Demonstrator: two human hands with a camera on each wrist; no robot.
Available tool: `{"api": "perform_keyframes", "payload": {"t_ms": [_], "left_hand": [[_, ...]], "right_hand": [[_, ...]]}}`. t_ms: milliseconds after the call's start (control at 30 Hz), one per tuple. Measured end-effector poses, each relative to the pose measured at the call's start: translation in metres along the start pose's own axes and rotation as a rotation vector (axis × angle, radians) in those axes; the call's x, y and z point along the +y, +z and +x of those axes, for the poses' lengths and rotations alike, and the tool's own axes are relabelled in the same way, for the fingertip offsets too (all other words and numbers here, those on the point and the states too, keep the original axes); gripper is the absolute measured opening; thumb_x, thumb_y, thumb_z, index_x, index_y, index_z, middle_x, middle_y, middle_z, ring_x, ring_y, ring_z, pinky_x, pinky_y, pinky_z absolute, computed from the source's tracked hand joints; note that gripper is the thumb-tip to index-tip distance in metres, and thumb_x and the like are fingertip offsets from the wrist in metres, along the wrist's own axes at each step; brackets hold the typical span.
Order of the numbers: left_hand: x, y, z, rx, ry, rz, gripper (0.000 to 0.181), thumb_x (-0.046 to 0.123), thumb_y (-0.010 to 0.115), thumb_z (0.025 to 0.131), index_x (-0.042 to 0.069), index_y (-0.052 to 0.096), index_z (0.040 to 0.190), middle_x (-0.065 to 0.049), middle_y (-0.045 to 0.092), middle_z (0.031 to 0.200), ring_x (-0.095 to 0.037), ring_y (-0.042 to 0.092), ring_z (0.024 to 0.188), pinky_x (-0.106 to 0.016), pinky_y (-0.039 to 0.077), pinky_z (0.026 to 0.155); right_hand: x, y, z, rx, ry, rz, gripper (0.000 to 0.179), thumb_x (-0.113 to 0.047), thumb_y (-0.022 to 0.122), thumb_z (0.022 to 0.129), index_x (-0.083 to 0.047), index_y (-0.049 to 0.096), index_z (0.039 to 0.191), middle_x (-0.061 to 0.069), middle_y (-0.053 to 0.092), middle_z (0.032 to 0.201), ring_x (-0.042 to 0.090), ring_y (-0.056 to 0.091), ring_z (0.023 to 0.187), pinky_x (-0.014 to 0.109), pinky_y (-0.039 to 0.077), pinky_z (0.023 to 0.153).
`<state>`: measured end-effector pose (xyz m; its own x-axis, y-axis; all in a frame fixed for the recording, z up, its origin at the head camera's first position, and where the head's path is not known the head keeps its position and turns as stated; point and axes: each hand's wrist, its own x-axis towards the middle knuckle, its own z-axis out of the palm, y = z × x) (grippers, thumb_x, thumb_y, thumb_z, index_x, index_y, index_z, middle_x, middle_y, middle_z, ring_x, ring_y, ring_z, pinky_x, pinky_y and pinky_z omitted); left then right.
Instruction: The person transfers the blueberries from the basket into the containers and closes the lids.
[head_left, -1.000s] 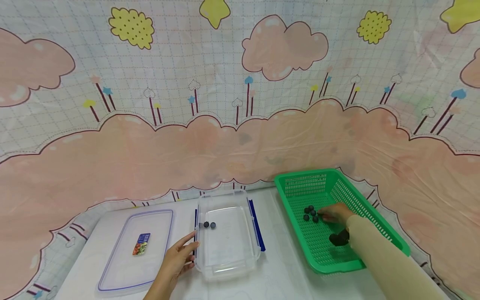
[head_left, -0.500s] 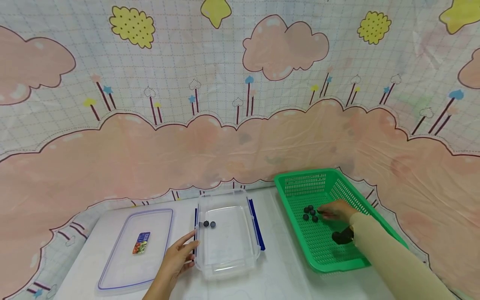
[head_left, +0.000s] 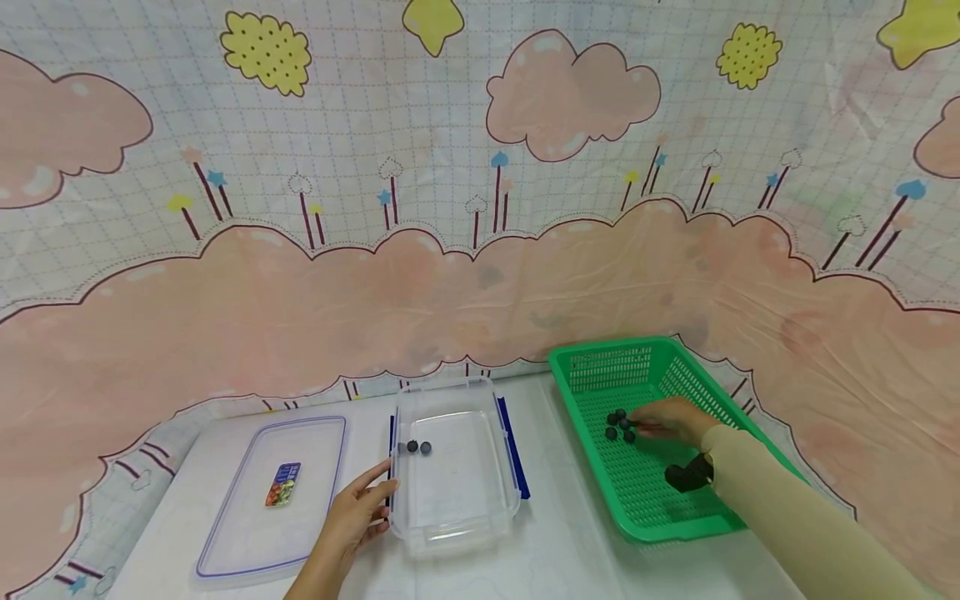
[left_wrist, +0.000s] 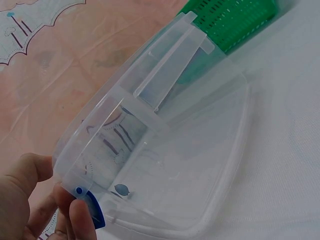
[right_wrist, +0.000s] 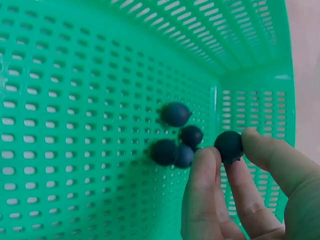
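Observation:
In the green basket (head_left: 637, 529), my right hand (head_left: 671, 417) pinches a blueberry (right_wrist: 229, 146) between thumb and fingertips. Several more blueberries (right_wrist: 176, 114) lie on the basket's slotted floor just beside those fingers. My left hand (head_left: 351, 515) grips the left side of a clear plastic box (head_left: 457, 492), its thumb on the rim and its fingers by a blue latch (left_wrist: 95, 210). Inside that box, two blueberries (head_left: 426, 448) rest near the left wall.
A clear lid (head_left: 247, 533) with a blue-purple edge and a small label (head_left: 283, 485) lies flat to the left of the box. A second blue latch (head_left: 514, 450) hangs along the box's right side. Behind the white table (head_left: 558, 550) hangs a patterned cloth (head_left: 450, 308).
My right hand has shifted slightly left, closer to the blueberries in the basket. The left hand and the box stay where they were.

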<state>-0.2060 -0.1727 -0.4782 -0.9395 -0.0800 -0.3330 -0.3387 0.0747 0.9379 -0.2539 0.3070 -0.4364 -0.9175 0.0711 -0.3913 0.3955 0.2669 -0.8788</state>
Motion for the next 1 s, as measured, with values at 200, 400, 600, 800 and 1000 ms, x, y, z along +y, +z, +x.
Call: {"api": "perform_keyframes", "payload": {"t_ms": [200,400,600,800,1000], "left_hand": [[-0.001,0.000,0.001,0.006,0.002,0.001,0.056,0.023,0.067,0.093,0.009,0.049,0.144,-0.002,0.058,0.086,-0.010,0.054,0.064,-0.024,0.051,0.056],[-0.002,0.000,0.001,0.005,0.010,0.003,0.057,0.023,0.067,0.093,0.009,0.049,0.145,-0.002,0.059,0.086,-0.009,0.054,0.063,-0.024,0.051,0.056],[-0.002,0.000,0.000,0.006,0.006,0.006,0.056,0.023,0.066,0.093,0.009,0.050,0.144,-0.003,0.058,0.087,-0.010,0.054,0.064,-0.024,0.051,0.056],[-0.001,0.001,-0.002,0.010,0.000,0.010,0.054,0.022,0.066,0.093,0.010,0.051,0.144,-0.003,0.058,0.086,-0.010,0.054,0.063,-0.023,0.051,0.056],[-0.002,0.000,0.000,0.004,-0.005,0.009,0.056,0.023,0.066,0.093,0.010,0.050,0.145,-0.002,0.058,0.087,-0.009,0.055,0.063,-0.023,0.052,0.057]], "right_hand": [[-0.003,0.006,-0.004,-0.058,-0.028,-0.009,0.048,-0.008,0.067,0.092,0.019,0.051,0.128,0.019,0.068,0.112,0.021,0.068,0.096,0.036,0.055,0.091],[-0.007,0.010,-0.008,-0.138,-0.047,0.006,0.052,-0.011,0.063,0.096,0.019,0.044,0.134,0.023,0.062,0.122,0.023,0.066,0.103,0.038,0.053,0.096],[-0.012,0.016,-0.013,-0.198,-0.060,0.051,0.046,-0.008,0.059,0.098,0.018,0.046,0.133,0.029,0.054,0.131,0.023,0.063,0.108,0.038,0.051,0.099],[-0.018,0.020,-0.017,-0.232,-0.073,0.071,0.048,-0.007,0.056,0.099,0.020,0.042,0.135,0.034,0.047,0.137,0.025,0.063,0.113,0.040,0.046,0.104],[-0.026,0.023,-0.020,-0.277,-0.110,0.115,0.047,-0.003,0.056,0.098,0.023,0.040,0.133,0.030,0.058,0.125,0.016,0.066,0.102,0.037,0.049,0.101]]}}
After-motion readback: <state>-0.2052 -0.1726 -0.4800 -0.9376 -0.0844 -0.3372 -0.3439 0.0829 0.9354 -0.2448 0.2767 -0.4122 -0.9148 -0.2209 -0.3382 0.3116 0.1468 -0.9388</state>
